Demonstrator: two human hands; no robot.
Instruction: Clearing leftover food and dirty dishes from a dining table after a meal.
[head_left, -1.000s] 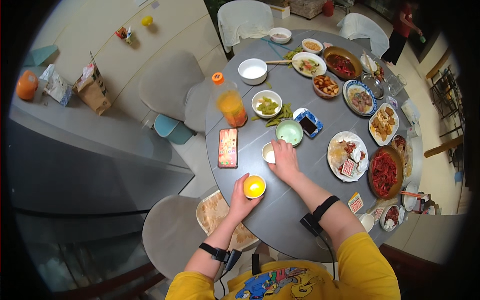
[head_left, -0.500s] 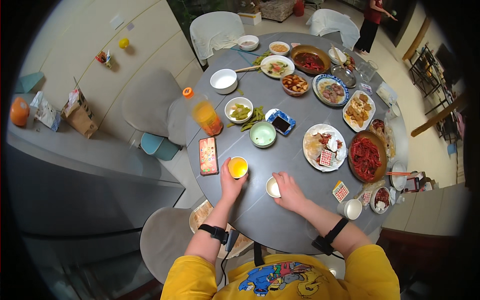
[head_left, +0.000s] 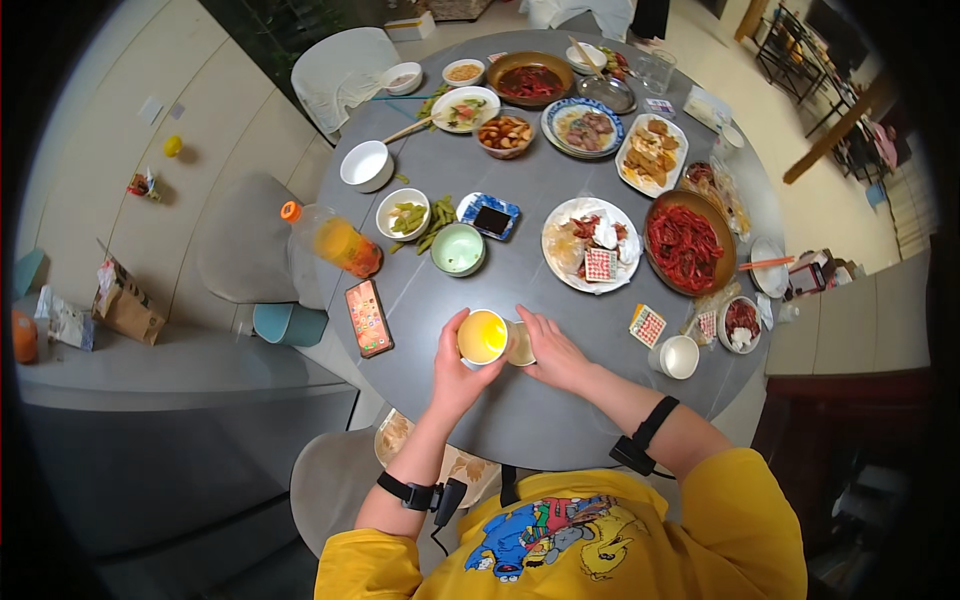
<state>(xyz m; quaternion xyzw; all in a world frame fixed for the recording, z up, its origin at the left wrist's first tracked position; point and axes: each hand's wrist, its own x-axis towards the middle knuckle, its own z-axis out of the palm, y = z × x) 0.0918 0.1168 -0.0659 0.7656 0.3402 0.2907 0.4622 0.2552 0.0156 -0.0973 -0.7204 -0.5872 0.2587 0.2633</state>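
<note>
My left hand (head_left: 452, 377) is wrapped round a white cup of orange juice (head_left: 483, 337), which looks raised above the grey table (head_left: 500, 420). Close on its right, my right hand (head_left: 553, 352) grips a second pale cup (head_left: 522, 347). The juice cup partly covers that second cup; whether the two touch I cannot tell. A lit phone (head_left: 370, 318) lies left of my left hand. Beyond it, an orange-capped bottle (head_left: 335, 240) with orange drink in it stands tilted in view.
Past the cups sit a green bowl (head_left: 458, 249), a blue-rimmed dish of dark sauce (head_left: 491, 219) and a plate of scraps (head_left: 591, 246). To the right are a pan of red crayfish (head_left: 690, 243) and an upright white cup (head_left: 674, 357). Several other dishes fill the far side.
My right hand has come left with its cup, beside the juice cup. The juice cup looks larger and higher now. The whole view has shifted, moving the tabletop leftward.
</note>
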